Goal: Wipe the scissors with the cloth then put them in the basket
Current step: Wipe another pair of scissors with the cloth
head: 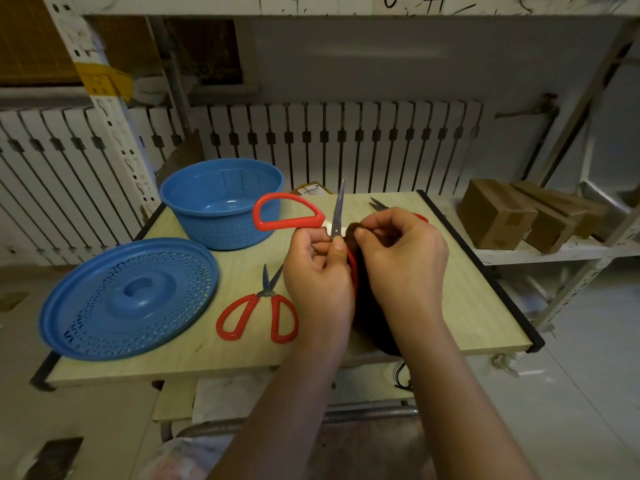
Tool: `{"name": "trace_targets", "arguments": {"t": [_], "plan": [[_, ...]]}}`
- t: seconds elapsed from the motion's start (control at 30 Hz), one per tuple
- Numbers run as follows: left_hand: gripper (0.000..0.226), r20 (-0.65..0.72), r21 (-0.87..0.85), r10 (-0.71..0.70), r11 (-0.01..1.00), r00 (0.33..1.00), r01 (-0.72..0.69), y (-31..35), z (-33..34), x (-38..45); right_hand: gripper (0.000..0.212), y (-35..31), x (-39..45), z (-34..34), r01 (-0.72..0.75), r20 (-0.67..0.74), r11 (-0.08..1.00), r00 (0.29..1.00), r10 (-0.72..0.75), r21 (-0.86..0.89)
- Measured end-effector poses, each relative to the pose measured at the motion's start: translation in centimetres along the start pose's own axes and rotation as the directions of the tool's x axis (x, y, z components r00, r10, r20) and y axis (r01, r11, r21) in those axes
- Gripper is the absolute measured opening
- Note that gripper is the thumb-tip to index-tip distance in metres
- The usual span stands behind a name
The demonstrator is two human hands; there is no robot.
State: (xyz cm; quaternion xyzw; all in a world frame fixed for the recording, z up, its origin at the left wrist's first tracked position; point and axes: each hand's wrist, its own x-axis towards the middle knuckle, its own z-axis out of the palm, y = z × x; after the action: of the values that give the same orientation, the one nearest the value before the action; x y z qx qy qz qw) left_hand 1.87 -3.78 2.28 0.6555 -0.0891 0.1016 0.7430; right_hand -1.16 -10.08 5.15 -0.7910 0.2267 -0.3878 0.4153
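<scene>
My left hand (317, 271) holds a pair of red-handled scissors (287, 213) spread wide open, one blade pointing up and one red loop sticking out to the left. My right hand (401, 258) pinches a dark brown cloth (370, 306) against the base of that blade; the cloth hangs down between my hands. A second pair of red-handled scissors (263, 310) lies flat on the wooden table (467, 306), left of my left hand. The tips of a third pair (379, 203) show behind my right hand. The blue basket (221, 202) stands at the back left, with nothing in it.
The basket's blue perforated lid (130, 297) lies at the table's front left, overhanging the edge. Cardboard boxes (512, 216) sit on a shelf to the right. A white radiator (311, 140) runs behind the table, and a metal rack post (104, 109) stands at the left.
</scene>
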Motion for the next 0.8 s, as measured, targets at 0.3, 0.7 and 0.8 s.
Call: {"name": "trace_targets", "arguments": {"t": [0.3,0.7,0.8], "plan": [[0.017,0.035,0.028,0.021,0.999,0.999,-0.022,0.0,0.3,0.3,0.014,0.4,0.1,0.0,0.038,0.041,0.997,0.999,-0.035,-0.06],[0.018,0.026,0.053,0.037,0.998,0.999,-0.038,0.2,-0.1,0.5,0.006,0.9,1.0,-0.6,-0.002,0.009,0.981,1.0,0.004,-0.192],[0.02,0.028,0.065,0.052,0.996,0.998,-0.054,0.3,0.0,0.5,0.005,0.3,0.5,-0.1,0.037,0.045,0.978,0.999,-0.028,-0.204]]}}
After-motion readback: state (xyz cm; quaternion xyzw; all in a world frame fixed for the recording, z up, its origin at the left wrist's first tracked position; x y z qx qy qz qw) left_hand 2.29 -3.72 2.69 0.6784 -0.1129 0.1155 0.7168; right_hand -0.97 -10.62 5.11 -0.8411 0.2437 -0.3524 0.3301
